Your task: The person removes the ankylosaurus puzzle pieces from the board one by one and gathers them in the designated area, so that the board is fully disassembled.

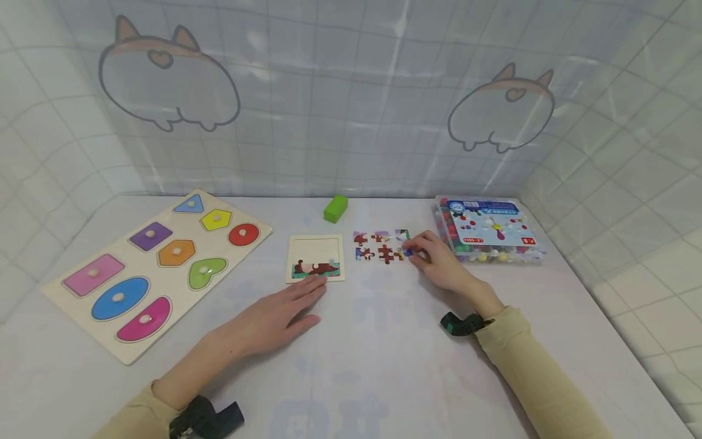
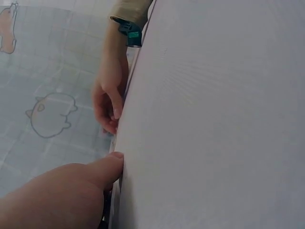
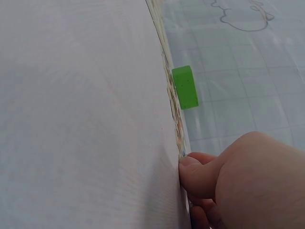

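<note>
A small wooden puzzle tray point(image 1: 315, 244) lies mid-table, its lower strip filled with jigsaw pieces point(image 1: 315, 268) in brown, pink and green. My left hand point(image 1: 269, 320) lies flat with straight fingers, fingertips touching the tray's front edge. Right of the tray, several loose jigsaw pieces point(image 1: 386, 253) are set out in two rows. At the right end of the lower row, my right hand point(image 1: 439, 262) pinches a puzzle piece point(image 1: 407, 251) between thumb and fingers, which partly hide it. In the right wrist view the thumb point(image 3: 193, 174) presses low at the table surface.
Behind the tray stands a green block point(image 1: 336, 209). A large wooden shape board point(image 1: 181, 292) with knobbed coloured shapes lies slantwise at left. At the back right, beyond my right hand, sits a clear plastic box point(image 1: 490, 228) of coloured balls. A patterned curtain point(image 1: 340, 97) hangs behind the table.
</note>
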A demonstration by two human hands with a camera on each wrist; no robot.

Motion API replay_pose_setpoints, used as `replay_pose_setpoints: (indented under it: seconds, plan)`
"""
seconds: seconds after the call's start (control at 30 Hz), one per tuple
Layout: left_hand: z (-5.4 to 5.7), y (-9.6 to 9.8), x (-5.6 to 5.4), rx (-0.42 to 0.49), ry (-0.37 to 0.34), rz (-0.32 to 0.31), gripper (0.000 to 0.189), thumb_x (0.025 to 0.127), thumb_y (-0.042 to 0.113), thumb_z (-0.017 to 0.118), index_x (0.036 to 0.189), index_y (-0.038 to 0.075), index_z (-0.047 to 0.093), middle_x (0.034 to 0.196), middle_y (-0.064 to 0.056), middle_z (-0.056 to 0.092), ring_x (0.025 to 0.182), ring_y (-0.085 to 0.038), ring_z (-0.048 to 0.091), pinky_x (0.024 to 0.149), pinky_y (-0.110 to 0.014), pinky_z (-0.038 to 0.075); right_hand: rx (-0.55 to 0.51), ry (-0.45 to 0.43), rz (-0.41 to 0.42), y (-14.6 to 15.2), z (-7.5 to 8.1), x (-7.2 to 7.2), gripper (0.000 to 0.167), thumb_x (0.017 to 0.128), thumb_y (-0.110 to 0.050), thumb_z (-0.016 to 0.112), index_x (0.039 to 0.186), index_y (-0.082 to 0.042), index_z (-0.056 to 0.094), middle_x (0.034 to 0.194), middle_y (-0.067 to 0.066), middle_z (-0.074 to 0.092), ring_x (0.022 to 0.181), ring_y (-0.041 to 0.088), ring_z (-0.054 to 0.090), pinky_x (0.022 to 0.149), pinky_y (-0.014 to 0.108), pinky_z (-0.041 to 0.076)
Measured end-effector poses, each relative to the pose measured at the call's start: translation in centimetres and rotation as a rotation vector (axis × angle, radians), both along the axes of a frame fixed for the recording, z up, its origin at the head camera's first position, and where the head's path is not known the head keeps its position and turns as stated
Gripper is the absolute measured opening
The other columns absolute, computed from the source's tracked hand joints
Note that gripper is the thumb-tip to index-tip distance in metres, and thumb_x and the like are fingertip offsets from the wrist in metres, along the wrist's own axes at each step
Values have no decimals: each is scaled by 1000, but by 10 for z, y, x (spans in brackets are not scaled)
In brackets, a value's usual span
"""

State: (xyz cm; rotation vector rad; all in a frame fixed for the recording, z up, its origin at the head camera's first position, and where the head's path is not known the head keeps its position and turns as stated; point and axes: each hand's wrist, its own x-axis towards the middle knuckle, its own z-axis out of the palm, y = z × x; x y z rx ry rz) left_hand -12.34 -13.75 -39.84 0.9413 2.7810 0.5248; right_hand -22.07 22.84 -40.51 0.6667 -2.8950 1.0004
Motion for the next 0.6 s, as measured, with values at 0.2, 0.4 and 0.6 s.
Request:
replay_pose_setpoints:
  seconds: [0.2, 0.4, 0.6]
  plan:
    - [0, 0, 0, -3, -6, -2, 66, 101, 45, 55, 158, 19, 32, 166, 4, 23, 152, -19, 24, 119, -44, 33, 1, 24, 5, 1, 1, 0, 24, 97, -3, 61, 119, -8, 68, 114, 10, 58, 107, 26, 58, 95, 44, 48]
    - [-3, 0, 0, 8, 11, -12, 65, 102, 45, 53, 158, 19, 32, 166, 4, 23, 153, -19, 24, 120, -43, 31, -23, 5, 5, 1, 4, 1, 24, 98, -6, 60, 120, -7, 67, 117, 10, 58, 108, 26, 57, 95, 44, 47]
    - [-3, -1, 0, 8, 1, -11, 66, 102, 45, 53, 158, 19, 31, 166, 4, 22, 153, -19, 23, 120, -44, 31, -32, -4, 1, 1, 3, 1, 24, 99, -7, 59, 122, -5, 66, 118, 11, 59, 109, 25, 57, 96, 43, 47]
